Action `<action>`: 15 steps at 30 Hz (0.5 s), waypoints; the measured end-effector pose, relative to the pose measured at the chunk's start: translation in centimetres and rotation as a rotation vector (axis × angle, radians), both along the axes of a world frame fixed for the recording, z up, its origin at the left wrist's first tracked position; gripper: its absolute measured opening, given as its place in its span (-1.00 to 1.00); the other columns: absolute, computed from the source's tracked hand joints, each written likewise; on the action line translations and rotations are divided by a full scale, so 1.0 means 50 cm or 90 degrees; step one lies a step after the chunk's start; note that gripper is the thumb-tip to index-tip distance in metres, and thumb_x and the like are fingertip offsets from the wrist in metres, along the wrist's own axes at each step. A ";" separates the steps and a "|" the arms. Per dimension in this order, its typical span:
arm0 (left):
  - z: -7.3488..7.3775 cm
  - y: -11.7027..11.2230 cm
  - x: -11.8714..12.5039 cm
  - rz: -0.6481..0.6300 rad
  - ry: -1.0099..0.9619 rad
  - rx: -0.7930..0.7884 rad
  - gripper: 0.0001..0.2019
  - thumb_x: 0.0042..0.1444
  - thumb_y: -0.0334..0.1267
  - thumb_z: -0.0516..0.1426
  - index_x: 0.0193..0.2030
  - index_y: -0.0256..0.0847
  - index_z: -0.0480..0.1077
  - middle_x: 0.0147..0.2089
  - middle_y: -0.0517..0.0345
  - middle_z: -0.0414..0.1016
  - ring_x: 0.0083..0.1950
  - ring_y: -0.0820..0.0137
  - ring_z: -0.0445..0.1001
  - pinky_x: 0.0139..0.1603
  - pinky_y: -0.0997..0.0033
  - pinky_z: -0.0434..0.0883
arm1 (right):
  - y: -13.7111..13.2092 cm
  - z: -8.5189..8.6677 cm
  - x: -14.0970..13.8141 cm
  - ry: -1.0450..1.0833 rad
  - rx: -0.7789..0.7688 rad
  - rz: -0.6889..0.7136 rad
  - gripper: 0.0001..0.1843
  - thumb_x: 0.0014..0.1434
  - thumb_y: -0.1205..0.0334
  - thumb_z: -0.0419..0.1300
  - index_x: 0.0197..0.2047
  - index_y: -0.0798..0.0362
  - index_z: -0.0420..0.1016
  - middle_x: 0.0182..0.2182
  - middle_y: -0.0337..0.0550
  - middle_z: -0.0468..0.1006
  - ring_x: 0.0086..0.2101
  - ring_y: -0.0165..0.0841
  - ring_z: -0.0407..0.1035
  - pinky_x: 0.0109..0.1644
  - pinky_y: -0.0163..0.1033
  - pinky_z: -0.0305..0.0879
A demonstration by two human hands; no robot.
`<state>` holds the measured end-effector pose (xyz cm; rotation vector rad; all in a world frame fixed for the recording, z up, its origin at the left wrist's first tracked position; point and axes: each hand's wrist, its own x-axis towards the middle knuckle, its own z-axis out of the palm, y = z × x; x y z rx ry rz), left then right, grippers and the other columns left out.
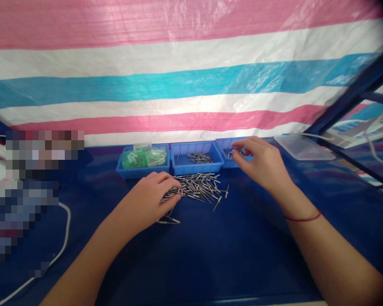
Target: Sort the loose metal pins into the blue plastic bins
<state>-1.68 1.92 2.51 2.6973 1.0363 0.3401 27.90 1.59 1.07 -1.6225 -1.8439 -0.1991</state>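
Observation:
A loose pile of metal blind rivets [199, 185] lies on the blue table, in front of the bins. My left hand [155, 193] rests at the pile's left side, thumb and fingertips drawn together around rivets there. Over the right blue bin [221, 154], my right hand [261, 163] hovers with thumb and forefinger slightly apart and nothing visibly gripped. Rivets show inside that bin, partly hidden by the fingers. The middle blue bin [175, 168] holds a smaller heap of rivets. In the left blue bin [127, 173] are green and clear plastic bags [138, 158] with small parts.
A clear plastic lid [303, 147] lies right of the bins. A white cable [68, 216] curves across the table [204, 259] at left, near a pixelated area. Behind stands a striped plastic sheet [178, 89]; a dark blue frame [347, 100] rises at right.

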 end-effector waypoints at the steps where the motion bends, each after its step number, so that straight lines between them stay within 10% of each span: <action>1: 0.004 -0.002 -0.013 0.023 0.017 -0.008 -0.70 0.18 -0.09 0.09 -0.01 -0.12 0.42 0.03 0.04 0.42 0.03 0.21 0.37 0.09 0.18 0.32 | -0.007 0.005 -0.003 -0.015 -0.057 0.053 -0.79 0.16 0.25 0.10 -0.18 0.06 0.52 -0.29 -0.07 0.53 -0.37 -0.31 0.39 -0.22 -0.18 0.29; 7: -0.061 -0.048 -0.073 0.094 0.081 0.007 -0.21 0.02 0.23 0.11 0.34 -0.04 0.06 0.36 -0.10 0.05 0.32 -0.01 0.12 0.22 -0.02 0.23 | -0.060 0.003 -0.020 -0.067 -0.406 0.205 -0.59 -0.02 0.04 0.30 -0.10 0.02 0.48 -0.27 -0.13 0.52 -0.36 -0.30 0.40 -0.32 -0.25 0.27; 15: -0.137 -0.077 -0.029 0.187 0.136 0.092 -0.42 0.26 0.05 -0.08 0.37 -0.05 -0.02 0.42 -0.15 -0.11 0.41 -0.07 -0.11 0.26 -0.26 0.03 | -0.058 -0.013 -0.075 -0.113 -0.461 0.208 -0.70 0.01 0.15 0.29 -0.18 0.07 0.43 -0.25 -0.06 0.51 -0.33 -0.25 0.41 -0.30 -0.24 0.22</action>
